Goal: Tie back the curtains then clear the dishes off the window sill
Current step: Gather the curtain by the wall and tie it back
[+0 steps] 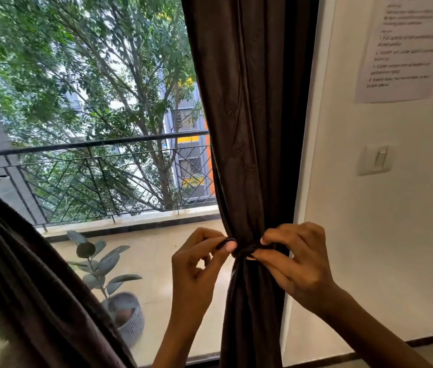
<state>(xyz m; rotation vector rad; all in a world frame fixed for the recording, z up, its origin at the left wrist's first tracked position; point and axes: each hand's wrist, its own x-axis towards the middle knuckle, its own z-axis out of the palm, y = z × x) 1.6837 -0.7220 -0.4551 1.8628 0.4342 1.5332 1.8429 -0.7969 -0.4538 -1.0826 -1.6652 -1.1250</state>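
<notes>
A dark brown curtain hangs at the right side of the window, gathered tight at waist height by a dark tie band. My left hand pinches the band's left end between thumb and fingers. On the other side, my right hand grips the band against the bunched fabric. A second dark curtain slants across the lower left corner. No dishes or window sill are in view.
A white wall to the right carries a light switch and a printed paper sheet. Through the glass are a tiled balcony with a potted plant, a metal railing and trees.
</notes>
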